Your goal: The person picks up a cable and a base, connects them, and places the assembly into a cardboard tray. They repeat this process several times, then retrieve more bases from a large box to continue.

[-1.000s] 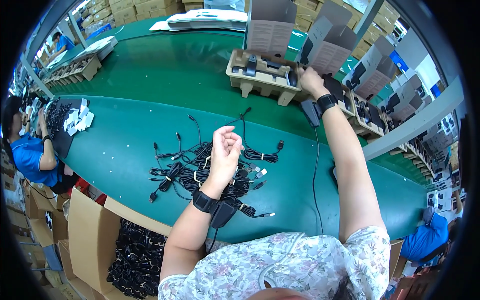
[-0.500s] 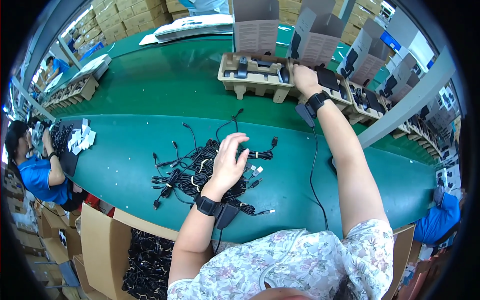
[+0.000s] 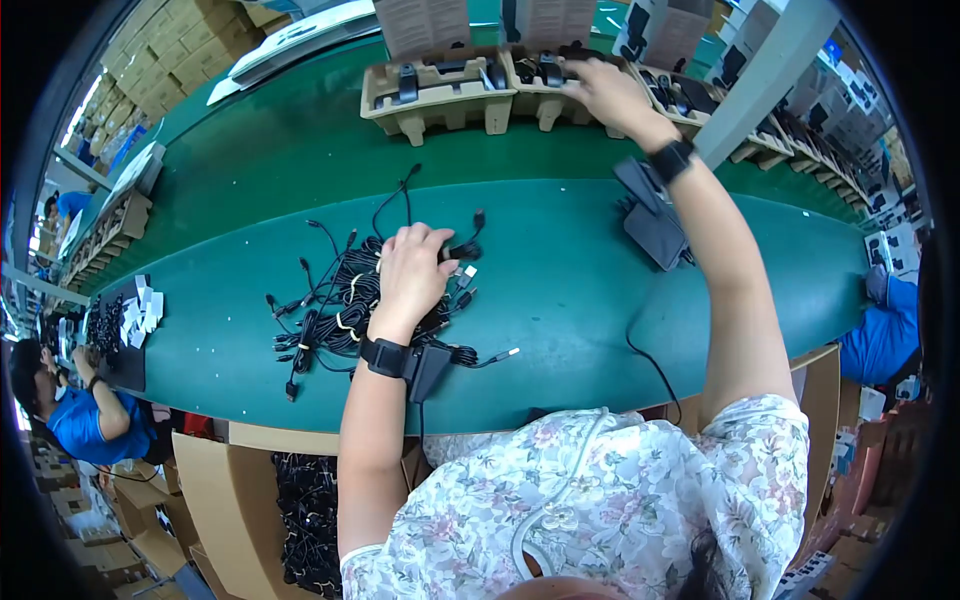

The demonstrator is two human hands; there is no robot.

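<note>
Pulp tray (image 3: 440, 100) at the table's far edge holds black devices; right hand (image 3: 605, 90) reaches into the neighbouring tray (image 3: 560, 95), fingers curled, grip unclear. Left hand (image 3: 410, 270) presses fingers down onto the black cable pile (image 3: 340, 310). Green table (image 3: 560, 300) is bare right of the pile.

Factory packing line — long green conveyor belt (image 3: 560, 300), pulp trays (image 3: 440, 100), stacked cartons (image 3: 170, 60), seated co-workers (image 3: 80, 420)

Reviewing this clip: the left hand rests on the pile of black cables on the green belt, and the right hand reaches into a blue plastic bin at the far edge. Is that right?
Not quite. In the head view the right hand reaches into a beige moulded-pulp tray, not a blue plastic bin. The rest holds: the left hand rests on the pile of black cables on the green belt.
</note>
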